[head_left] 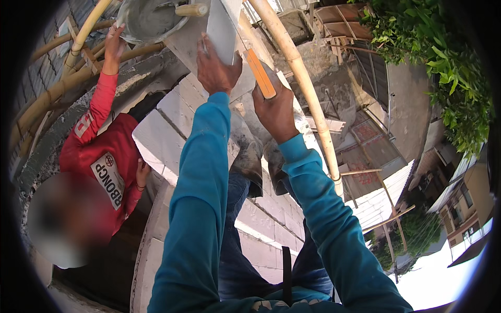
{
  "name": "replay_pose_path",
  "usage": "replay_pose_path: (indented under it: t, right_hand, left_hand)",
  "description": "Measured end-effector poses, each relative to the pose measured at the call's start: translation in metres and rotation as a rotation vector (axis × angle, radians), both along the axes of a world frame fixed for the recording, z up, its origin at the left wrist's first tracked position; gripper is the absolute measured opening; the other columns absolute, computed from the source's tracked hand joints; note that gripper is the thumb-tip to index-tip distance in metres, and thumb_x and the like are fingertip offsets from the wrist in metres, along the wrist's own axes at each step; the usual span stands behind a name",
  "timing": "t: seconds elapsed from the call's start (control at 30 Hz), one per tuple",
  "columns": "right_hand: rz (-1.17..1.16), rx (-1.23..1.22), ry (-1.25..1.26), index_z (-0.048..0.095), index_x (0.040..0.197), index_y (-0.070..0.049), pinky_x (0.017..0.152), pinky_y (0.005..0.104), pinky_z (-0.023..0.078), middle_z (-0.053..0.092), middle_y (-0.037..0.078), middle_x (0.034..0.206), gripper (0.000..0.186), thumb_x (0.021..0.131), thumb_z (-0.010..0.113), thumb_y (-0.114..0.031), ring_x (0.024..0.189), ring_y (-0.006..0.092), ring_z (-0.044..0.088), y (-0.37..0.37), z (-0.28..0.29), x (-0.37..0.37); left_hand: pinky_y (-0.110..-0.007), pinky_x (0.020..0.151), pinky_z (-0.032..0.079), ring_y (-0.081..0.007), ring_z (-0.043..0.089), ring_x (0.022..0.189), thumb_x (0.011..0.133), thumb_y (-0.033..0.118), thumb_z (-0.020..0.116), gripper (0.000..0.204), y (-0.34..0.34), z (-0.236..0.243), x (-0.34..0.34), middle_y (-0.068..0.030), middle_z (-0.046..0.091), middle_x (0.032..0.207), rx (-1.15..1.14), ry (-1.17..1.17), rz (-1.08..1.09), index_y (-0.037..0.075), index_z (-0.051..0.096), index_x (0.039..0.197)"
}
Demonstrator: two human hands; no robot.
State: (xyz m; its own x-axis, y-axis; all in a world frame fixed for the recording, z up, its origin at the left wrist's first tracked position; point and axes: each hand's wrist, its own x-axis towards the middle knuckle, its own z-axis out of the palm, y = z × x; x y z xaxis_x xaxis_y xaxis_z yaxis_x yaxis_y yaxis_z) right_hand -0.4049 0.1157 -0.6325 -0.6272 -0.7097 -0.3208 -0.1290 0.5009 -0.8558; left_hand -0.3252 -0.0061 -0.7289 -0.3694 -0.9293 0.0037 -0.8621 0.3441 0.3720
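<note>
At the top centre, my left hand (216, 70) spans the near end of a pale grey building block (224, 31), fingers along its left side and thumb at its right. To the right, my right hand (275, 112) is closed around a flat orange bar-shaped tool (261, 74) with a dark lengthwise line. The tool slants up beside the block; its exact kind is unclear. Left of the block stands a round bucket (185, 23) of wet grey mortar (151, 22). A pale cylindrical handle (192, 10) crosses its right rim.
My boots (246, 161) stand by pale block masonry (177, 107). A co-worker in a red shirt (122, 141) is at left, one hand (114, 44) by the bucket. Bamboo poles (300, 68) run along the right; roofs and leaves (443, 62) lie beyond, far below.
</note>
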Motion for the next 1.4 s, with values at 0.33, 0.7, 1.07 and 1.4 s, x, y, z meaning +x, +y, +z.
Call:
replay_pose_path:
  t: [0.33,0.7,1.07,1.4]
  right_hand:
    - [-0.005,-0.024,0.016,0.059,0.127,0.004,0.067,0.0350,0.054,0.067,0.022,0.080,0.038,0.089,0.061,0.000,0.071,0.0274,0.069,0.004,-0.002,-0.003]
    - [0.000,0.006,-0.090,0.062,0.119,0.006,0.066,0.0356,0.054,0.068,0.021,0.081,0.030,0.090,0.062,-0.003,0.073,0.0253,0.070,0.014,-0.014,-0.005]
    - [0.025,-0.174,0.015,0.062,0.114,0.008,0.067,0.0409,0.051,0.067,0.026,0.084,0.027,0.091,0.060,-0.006,0.076,0.0316,0.069,0.021,-0.043,-0.006]
    - [0.093,-0.301,0.131,0.062,0.116,0.007,0.065,0.0420,0.051,0.066,0.023,0.078,0.029,0.089,0.060,-0.005,0.071,0.0327,0.067,0.017,-0.064,-0.003]
  left_hand:
    - [-0.049,0.102,0.046,-0.0411,0.050,0.126,0.073,0.034,0.081,0.103,0.001,0.003,-0.005,-0.0215,0.044,0.143,0.114,-0.062,0.058,0.006,0.025,0.155]
    - [-0.050,0.102,0.044,-0.0407,0.052,0.124,0.074,0.028,0.079,0.101,0.004,-0.001,-0.001,-0.0222,0.047,0.140,0.113,0.038,0.106,0.005,0.024,0.156]
    - [-0.049,0.096,0.047,-0.0394,0.056,0.114,0.073,0.030,0.080,0.101,0.005,-0.010,0.004,-0.0222,0.054,0.127,0.128,0.122,0.137,0.005,0.027,0.155]
    - [-0.047,0.086,0.052,-0.0398,0.062,0.102,0.070,0.028,0.081,0.093,0.003,-0.014,0.011,-0.0211,0.059,0.113,-0.049,0.208,0.128,0.002,0.038,0.149]
